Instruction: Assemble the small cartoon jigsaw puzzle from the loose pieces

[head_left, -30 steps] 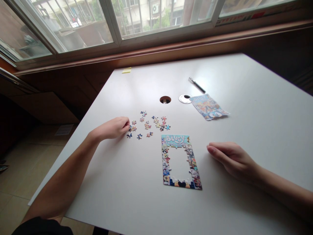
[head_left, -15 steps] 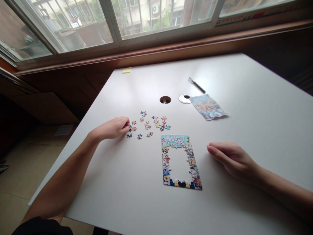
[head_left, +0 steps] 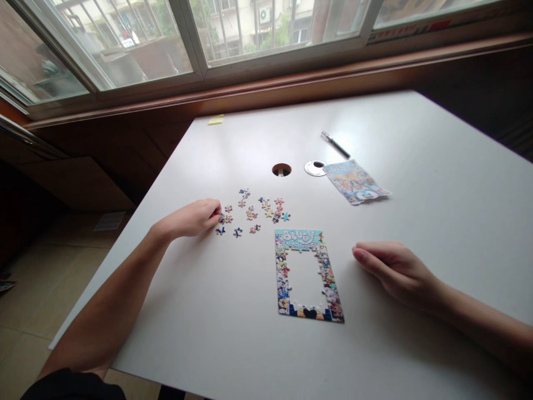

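Note:
My left hand (head_left: 200, 215) rests on the table at the left edge of a scatter of loose jigsaw pieces (head_left: 251, 213). Its fingers are curled closed against the nearest pieces, and whatever they may hold is hidden. To the right and nearer me lies a jigsaw puzzle frame (head_left: 282, 289), its border joined around a bare white middle, with a blue title strip along the far side. My right hand (head_left: 395, 272) lies on its side just right of that puzzle, not touching it. Thumb and fingers are closed together there, with nothing showing in them.
A creased picture sheet (head_left: 357, 182) lies farther back, beside a pen (head_left: 335, 145) and a round metal cover (head_left: 313, 168). A cable hole (head_left: 281, 170) opens in the white table (head_left: 200, 328). Yellow tape (head_left: 216, 119) marks the far left corner, below the window.

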Tool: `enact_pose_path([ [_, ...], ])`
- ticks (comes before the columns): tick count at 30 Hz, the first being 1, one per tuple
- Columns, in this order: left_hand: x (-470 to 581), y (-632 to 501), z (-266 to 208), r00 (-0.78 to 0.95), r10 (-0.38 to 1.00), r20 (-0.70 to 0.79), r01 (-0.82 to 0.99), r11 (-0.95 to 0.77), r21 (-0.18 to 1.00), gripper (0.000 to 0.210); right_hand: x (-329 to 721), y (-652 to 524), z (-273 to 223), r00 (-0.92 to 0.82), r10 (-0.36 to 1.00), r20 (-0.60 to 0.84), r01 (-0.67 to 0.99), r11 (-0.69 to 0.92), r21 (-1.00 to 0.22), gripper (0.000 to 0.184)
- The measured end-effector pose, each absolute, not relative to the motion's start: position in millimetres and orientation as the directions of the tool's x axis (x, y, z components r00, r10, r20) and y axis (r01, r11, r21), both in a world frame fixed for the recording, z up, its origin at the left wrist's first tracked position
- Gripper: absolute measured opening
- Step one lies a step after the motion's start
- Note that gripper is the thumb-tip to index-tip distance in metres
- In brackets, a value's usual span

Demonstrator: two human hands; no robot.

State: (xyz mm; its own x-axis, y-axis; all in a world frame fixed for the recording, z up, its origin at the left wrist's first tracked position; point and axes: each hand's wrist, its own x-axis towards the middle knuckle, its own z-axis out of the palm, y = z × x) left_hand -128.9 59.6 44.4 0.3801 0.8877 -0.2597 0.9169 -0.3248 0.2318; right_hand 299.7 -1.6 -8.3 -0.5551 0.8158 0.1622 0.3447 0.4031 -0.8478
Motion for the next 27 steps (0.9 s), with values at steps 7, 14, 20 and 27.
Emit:
enact_pose_path([
  [7, -131.1, 60.9, 42.9, 0.396, 0.878, -0.268, 0.912, -0.341, 0.230, 0.017, 300.3, -1.2, -10.7, -0.555, 0.816, 0.161, 0.343, 0.401, -0.850, 0.043],
  [14, -130.7, 60.6, 42.6, 0.397, 0.879, -0.266, 0.911, -0.342, 0.228, 0.017, 300.6, -0.6, -10.5, -0.558, 0.815, 0.154, 0.348, 0.399, -0.848, 0.042],
  [20, -130.1, 60.6, 43.2, 0.390, 0.883, -0.260, 0.914, -0.338, 0.225, 0.017, 300.2, -1.5, -10.6, -0.550, 0.822, 0.147, 0.353, 0.389, -0.851, 0.043],
  [27, -130.2, 59.9, 42.9, 0.385, 0.884, -0.266, 0.917, -0.333, 0.222, 0.016, 300.1, -1.3, -9.1, -0.553, 0.820, 0.145, 0.350, 0.387, -0.853, 0.043],
])
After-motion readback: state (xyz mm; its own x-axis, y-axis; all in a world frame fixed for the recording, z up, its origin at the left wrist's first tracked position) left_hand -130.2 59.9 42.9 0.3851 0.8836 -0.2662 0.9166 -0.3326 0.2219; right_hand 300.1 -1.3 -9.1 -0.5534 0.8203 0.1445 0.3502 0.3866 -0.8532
